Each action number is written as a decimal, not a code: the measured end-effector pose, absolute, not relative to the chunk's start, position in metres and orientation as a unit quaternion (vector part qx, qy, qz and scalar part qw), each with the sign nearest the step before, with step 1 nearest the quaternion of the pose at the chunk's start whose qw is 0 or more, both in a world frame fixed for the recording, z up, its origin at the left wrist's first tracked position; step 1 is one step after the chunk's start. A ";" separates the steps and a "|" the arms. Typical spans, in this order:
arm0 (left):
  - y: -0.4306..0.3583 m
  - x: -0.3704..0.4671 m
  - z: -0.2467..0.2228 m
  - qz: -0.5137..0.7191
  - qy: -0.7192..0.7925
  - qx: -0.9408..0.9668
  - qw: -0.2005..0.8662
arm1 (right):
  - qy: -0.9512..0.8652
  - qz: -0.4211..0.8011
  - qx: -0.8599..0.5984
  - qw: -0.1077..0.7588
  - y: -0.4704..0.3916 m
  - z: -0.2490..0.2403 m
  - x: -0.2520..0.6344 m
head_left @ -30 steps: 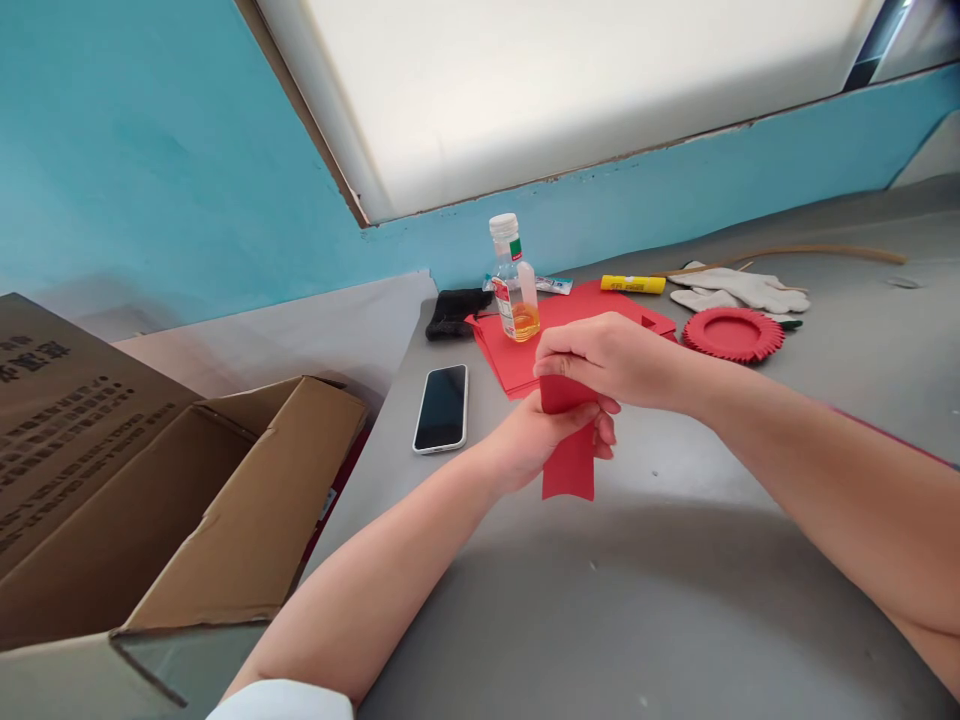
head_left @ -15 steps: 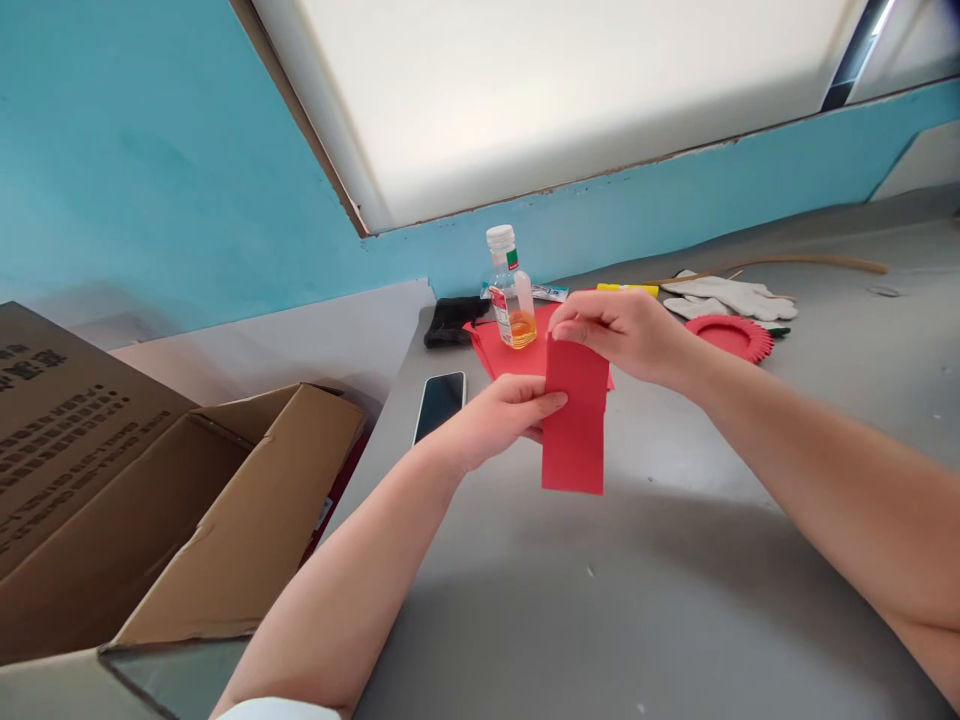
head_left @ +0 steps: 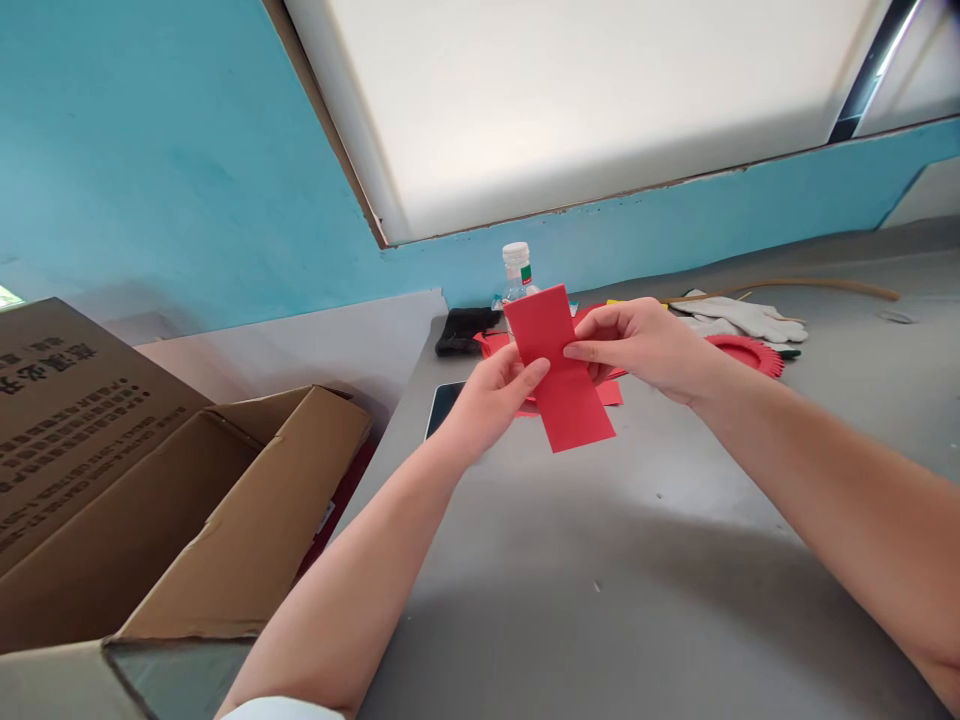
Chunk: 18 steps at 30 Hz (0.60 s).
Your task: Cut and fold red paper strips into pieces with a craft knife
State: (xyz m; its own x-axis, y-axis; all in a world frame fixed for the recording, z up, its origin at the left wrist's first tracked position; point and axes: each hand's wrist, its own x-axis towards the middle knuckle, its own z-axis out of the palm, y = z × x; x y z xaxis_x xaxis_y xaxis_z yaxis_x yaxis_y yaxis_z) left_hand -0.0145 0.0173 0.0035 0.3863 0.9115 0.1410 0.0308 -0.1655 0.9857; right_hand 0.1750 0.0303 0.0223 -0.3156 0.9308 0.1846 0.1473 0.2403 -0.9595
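A folded piece of red paper (head_left: 564, 385) is held above the grey table, tilted, with a crease across its middle. My left hand (head_left: 499, 395) pinches its left edge, thumb on the near face. On the right edge, beside the crease, my right hand (head_left: 637, 345) grips it between thumb and fingers. Fingertips behind the paper are partly hidden. Behind it stands a clear bottle with a white cap (head_left: 516, 258), its lower part covered by the paper. More red paper (head_left: 611, 392) lies on the table below.
At the left is an open cardboard box (head_left: 247, 510) beside the table (head_left: 600, 620). A phone (head_left: 444, 405) and a black cloth-like item (head_left: 466, 331) lie near my left hand. Behind my right arm are white gloves (head_left: 750, 316), a red toothed-edge disc (head_left: 750, 354) and a long thin stick (head_left: 810, 287).
The red paper has turned from upright to tilted, its top leaning left and its bottom rising. My right hand has moved down from its top corner to the right edge.
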 end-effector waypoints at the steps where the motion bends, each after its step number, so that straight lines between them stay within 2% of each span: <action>1: 0.017 -0.014 0.003 0.424 0.367 0.646 0.518 | -0.661 0.464 -0.406 0.427 0.030 0.023 0.175; 6: 0.017 -0.014 0.003 0.463 0.357 0.643 0.496 | -0.653 0.479 -0.400 0.429 0.031 0.024 0.177; 12: 0.016 -0.013 0.004 0.484 0.361 0.624 0.496 | -0.673 0.505 -0.375 0.389 0.030 0.025 0.177; 18: 0.019 -0.018 0.005 0.455 0.323 0.620 0.552 | -0.667 0.535 -0.350 0.384 0.033 0.023 0.183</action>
State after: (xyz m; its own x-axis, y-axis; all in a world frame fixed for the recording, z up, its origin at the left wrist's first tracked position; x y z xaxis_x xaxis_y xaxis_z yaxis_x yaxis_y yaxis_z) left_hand -0.0184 0.0190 0.0054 0.3768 0.9027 0.2078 -0.1022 -0.1824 0.9779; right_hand 0.1826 0.0327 0.0231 -0.4602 0.8771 0.1376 0.0563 0.1835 -0.9814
